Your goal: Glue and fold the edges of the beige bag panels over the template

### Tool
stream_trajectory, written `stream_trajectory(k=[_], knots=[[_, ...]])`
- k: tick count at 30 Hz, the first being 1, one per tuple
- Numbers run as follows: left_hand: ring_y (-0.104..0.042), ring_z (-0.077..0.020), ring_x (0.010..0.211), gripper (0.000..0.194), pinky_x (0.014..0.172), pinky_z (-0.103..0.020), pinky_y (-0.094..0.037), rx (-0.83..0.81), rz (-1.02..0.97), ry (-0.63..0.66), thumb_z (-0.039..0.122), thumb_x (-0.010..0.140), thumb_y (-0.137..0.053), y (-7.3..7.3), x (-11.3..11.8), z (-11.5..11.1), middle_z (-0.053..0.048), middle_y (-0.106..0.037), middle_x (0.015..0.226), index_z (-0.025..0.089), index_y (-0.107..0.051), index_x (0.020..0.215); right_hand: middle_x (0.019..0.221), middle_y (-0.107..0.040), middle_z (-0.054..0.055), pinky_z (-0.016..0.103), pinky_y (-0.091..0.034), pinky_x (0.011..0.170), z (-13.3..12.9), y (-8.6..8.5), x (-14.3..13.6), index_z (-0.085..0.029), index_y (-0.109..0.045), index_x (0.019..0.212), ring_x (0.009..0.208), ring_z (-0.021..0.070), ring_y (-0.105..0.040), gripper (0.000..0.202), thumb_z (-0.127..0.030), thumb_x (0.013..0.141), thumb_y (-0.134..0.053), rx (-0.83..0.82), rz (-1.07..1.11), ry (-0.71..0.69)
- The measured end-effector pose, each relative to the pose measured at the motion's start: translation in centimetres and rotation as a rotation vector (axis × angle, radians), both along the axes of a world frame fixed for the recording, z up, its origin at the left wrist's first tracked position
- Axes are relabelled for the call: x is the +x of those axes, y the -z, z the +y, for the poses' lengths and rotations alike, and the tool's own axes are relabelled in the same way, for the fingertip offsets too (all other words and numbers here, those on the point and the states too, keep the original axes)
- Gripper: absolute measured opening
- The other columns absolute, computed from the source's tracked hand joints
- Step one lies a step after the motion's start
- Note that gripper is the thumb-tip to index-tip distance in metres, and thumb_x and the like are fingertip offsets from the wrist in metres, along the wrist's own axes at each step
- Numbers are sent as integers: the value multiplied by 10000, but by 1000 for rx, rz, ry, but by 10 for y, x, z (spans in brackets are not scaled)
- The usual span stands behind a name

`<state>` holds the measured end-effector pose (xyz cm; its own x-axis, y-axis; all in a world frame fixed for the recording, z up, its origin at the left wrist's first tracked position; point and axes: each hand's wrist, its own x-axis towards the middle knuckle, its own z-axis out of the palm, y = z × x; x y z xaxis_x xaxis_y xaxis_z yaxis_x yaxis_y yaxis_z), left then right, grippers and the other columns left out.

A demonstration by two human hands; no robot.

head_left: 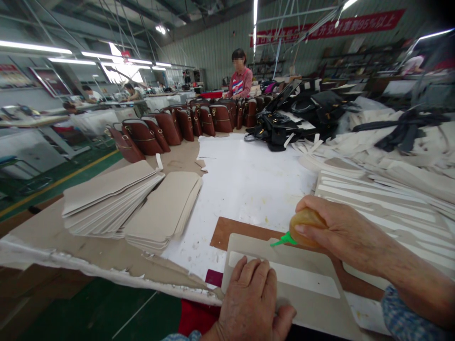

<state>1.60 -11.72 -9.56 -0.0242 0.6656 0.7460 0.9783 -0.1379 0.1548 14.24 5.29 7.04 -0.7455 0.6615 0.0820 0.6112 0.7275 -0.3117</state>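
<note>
Left hand (pixel 250 303) lies flat, fingers spread, pressing one grey panel (pixel 305 296) at the surface's near edge. Right hand (pixel 341 232) is clamped on one amber glue bottle (pixel 306 227), green nozzle (pixel 281 241) over the panel's top edge. Two stacks of panels (pixel 135 203) sit left; one white strip (pixel 284 274) lies on the panel.

A long work table (pixel 53 232) carries white paper sheeting (pixel 245 184) at its centre. At ten o'clock lie two fanned stacks of beige panels (pixel 135 203). Brown bags (pixel 177 125) line up toward eleven; black bags (pixel 284 123) sit at one; white strips (pixel 384 199) lie at three.
</note>
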Motion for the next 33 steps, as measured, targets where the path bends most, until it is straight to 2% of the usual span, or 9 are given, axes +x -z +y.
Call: stream_trajectory(k=[11, 22, 29, 33], knots=[[-707, -303, 1071, 468, 1001, -499, -614, -17, 0, 14, 498, 1019, -463, -2, -2, -1, -113, -766, 1170, 120, -689, 1178, 709, -662, 9, 340, -402, 577, 7, 1, 18, -262, -582, 847, 643, 228, -598, 129, -386, 819, -602, -6, 54, 43], [-715, -323, 1065, 471, 951, -531, -646, -53, 77, 18, 470, 1023, -442, -9, -4, -3, -143, -763, 1169, 96, -685, 1175, 737, -632, -2, 366, -387, 647, 15, 13, 52, -269, -555, 910, 685, 221, -562, 181, -443, 928, -509, -29, 50, 129], [-710, -324, 1076, 417, 946, -533, -646, -55, 104, 25, 415, 996, -496, -12, -7, -4, -146, -761, 1175, 91, -681, 1183, 743, -658, 10, 374, -403, 647, 15, 9, 72, -265, -564, 892, 689, 224, -576, 215, -467, 948, -516, -95, 23, 190], [-710, -319, 1078, 411, 942, -529, -645, -62, 110, 25, 410, 999, -497, -11, -7, -5, -139, -762, 1182, 93, -683, 1184, 780, -679, 27, 381, -409, 654, 17, 10, 87, -271, -580, 924, 727, 241, -603, 247, -506, 954, -507, -81, 45, 248]])
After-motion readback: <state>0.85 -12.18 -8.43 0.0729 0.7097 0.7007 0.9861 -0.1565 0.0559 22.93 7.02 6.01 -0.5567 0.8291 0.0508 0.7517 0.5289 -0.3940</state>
